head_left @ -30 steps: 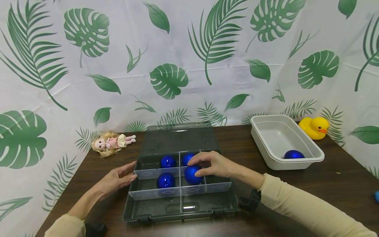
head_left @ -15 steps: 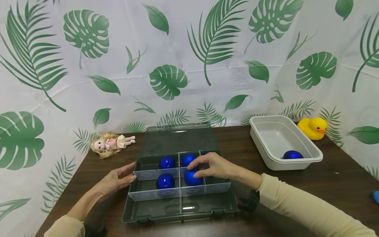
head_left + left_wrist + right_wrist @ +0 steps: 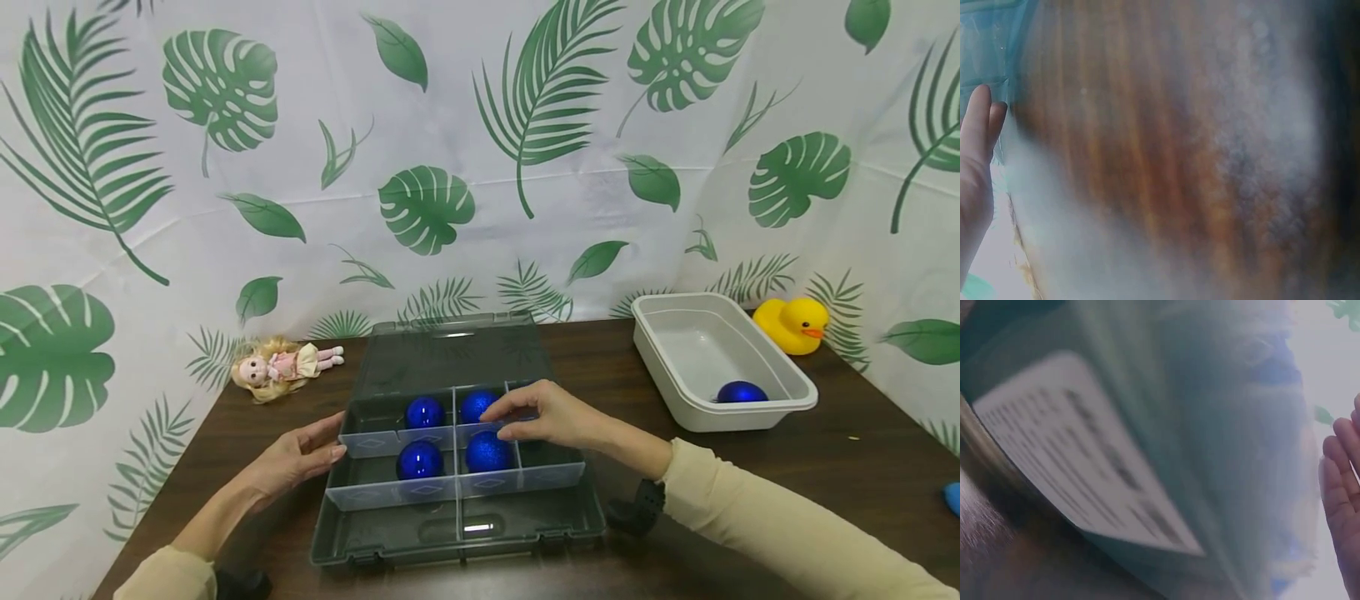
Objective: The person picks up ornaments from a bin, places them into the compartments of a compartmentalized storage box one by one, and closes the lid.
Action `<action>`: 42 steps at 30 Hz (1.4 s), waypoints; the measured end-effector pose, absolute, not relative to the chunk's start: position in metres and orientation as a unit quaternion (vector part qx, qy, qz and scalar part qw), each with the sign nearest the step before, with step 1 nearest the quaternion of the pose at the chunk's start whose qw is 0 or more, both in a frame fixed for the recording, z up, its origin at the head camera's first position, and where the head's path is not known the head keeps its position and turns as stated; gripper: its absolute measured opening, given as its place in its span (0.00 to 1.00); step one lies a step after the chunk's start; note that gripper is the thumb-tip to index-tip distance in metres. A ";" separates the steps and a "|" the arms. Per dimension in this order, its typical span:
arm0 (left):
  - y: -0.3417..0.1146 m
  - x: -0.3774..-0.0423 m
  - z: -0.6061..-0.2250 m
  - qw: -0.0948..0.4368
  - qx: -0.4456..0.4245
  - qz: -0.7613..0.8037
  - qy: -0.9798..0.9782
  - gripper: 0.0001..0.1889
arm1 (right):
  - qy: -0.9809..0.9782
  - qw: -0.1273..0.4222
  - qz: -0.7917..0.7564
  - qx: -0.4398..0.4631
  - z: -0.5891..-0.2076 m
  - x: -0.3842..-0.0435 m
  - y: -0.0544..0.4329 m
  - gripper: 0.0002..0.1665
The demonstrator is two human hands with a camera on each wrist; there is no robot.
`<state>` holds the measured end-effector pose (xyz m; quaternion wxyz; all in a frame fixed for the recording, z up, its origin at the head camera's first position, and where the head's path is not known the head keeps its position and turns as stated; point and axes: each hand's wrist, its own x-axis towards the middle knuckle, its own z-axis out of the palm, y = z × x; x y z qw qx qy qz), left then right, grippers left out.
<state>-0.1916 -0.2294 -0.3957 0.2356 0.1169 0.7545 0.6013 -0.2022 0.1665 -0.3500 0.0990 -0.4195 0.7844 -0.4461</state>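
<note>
As lid tilts back, organizer box (image 3: 457, 467) long axis sideways

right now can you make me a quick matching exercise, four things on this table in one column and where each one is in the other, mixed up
Things:
1. doll
2. rubber duck
3. left hand
4. lone blue ball

Places:
a. inside the white tub
b. against the left side of the organiser box
c. lying at the table's far left
d. behind the white tub, far right

Pairs: 1-c, 2-d, 3-b, 4-a
</note>
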 end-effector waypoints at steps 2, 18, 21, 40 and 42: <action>-0.229 -0.191 -0.396 0.236 0.117 0.602 0.754 0.41 | 0.781 0.087 -0.467 -0.406 -0.345 -0.204 0.175 0.16; -0.230 -0.192 -0.394 0.237 0.122 0.594 0.759 0.41 | 0.853 -0.002 -0.493 -0.171 -0.324 -0.210 0.347 0.22; -0.231 -0.191 -0.394 0.238 0.125 0.591 0.761 0.40 | 0.864 0.038 -0.479 -0.151 -0.323 -0.210 0.380 0.23; -0.229 -0.191 -0.394 0.239 0.127 0.591 0.760 0.41 | 0.904 0.165 -0.389 -0.069 -0.320 -0.211 0.441 0.31; -0.229 -0.191 -0.394 0.240 0.130 0.590 0.760 0.41 | 0.905 0.179 -0.381 -0.062 -0.321 -0.213 0.442 0.32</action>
